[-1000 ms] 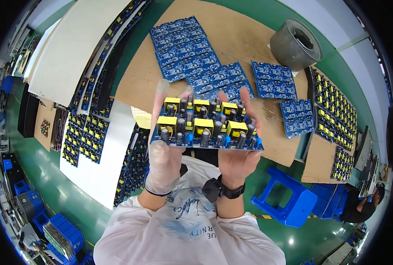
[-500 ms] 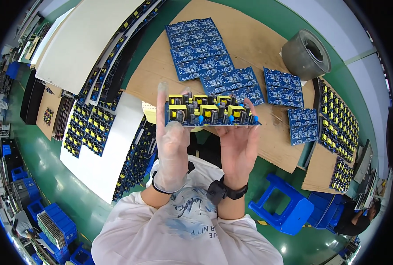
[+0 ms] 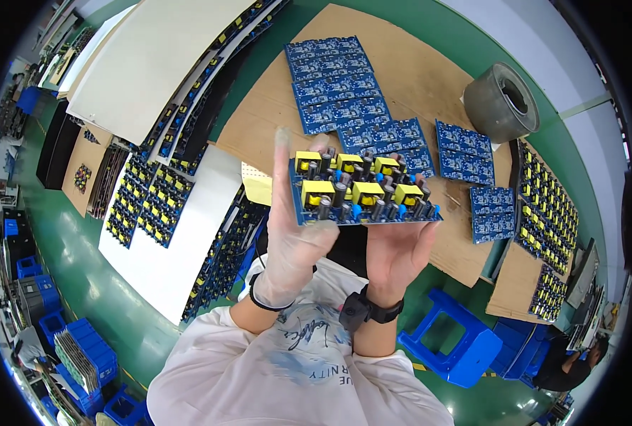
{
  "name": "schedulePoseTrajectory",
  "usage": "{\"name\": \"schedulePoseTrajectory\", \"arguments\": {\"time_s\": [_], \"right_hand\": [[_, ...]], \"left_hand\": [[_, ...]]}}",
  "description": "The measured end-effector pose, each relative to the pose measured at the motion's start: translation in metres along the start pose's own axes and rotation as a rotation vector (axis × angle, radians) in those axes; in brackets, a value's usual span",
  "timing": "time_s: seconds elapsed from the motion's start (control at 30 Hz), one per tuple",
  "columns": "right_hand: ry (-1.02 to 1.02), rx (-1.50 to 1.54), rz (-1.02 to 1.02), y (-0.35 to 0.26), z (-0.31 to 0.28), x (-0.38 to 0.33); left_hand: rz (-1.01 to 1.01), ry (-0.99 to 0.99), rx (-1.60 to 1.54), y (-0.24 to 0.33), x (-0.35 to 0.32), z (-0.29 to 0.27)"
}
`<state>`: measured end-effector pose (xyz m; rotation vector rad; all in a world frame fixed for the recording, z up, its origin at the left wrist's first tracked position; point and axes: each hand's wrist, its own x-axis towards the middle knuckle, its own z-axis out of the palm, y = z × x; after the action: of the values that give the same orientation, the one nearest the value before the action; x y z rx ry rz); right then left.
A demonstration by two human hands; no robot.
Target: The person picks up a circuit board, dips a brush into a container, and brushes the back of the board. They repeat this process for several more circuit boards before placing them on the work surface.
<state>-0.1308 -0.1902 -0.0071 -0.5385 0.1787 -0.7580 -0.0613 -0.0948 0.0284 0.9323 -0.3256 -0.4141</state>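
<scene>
Both my hands hold up one blue circuit board panel (image 3: pixel 362 192) with yellow transformers and dark capacitors, component side toward me. My left hand (image 3: pixel 294 245), in a thin clear glove, grips the panel's left edge with fingers up behind it. My right hand (image 3: pixel 395 250), bare with a black wristband, supports the panel from underneath on its right. The panel sits level in front of my chest, above the floor.
Brown cardboard (image 3: pixel 408 78) on the green floor carries several blue panels (image 3: pixel 337 89) laid solder side up. More populated panels (image 3: pixel 547 206) lie at right. A grey tape roll (image 3: pixel 500 103), a blue stool (image 3: pixel 454 341), white sheets (image 3: pixel 152 64) and blue crates (image 3: pixel 81 348) surround me.
I raised the panel closer to my face and tilted it, so its components show more edge-on than a second ago. Both hands kept their grip.
</scene>
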Motion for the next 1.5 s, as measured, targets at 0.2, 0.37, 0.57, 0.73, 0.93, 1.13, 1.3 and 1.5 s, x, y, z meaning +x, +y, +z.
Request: {"name": "schedulePoseTrajectory", "arguments": {"time_s": [0.2,0.37,0.57,0.73,0.93,1.13,1.3,1.5], "right_hand": [[-0.013,0.083,0.011,0.0,-0.002,0.004],[-0.032,0.235,0.031,0.003,-0.004,0.005],[0.019,0.265,0.05,0.005,-0.01,0.01],[-0.001,0.335,0.065,0.005,-0.009,0.006],[0.094,0.004,-0.142,0.004,-0.002,-0.008],[0.111,-0.088,-0.221,0.001,0.007,-0.01],[0.016,-0.449,-0.295,-0.005,0.016,-0.005],[-0.389,-0.351,-0.427,-0.049,0.028,-0.01]], "left_hand": [[0.065,-0.082,-0.015,0.003,0.003,0.008],[0.107,-0.106,-0.089,0.003,0.0,0.01],[0.119,-0.15,0.041,-0.003,0.002,0.004],[0.083,-0.038,-0.045,-0.008,0.001,0.008],[-0.094,0.091,-0.092,-0.028,-0.012,-0.007],[-0.098,-0.083,-0.241,-0.047,-0.02,-0.022],[-0.214,0.138,-0.212,-0.015,-0.008,0.014],[0.017,0.046,-0.227,-0.025,-0.003,-0.012]]}}
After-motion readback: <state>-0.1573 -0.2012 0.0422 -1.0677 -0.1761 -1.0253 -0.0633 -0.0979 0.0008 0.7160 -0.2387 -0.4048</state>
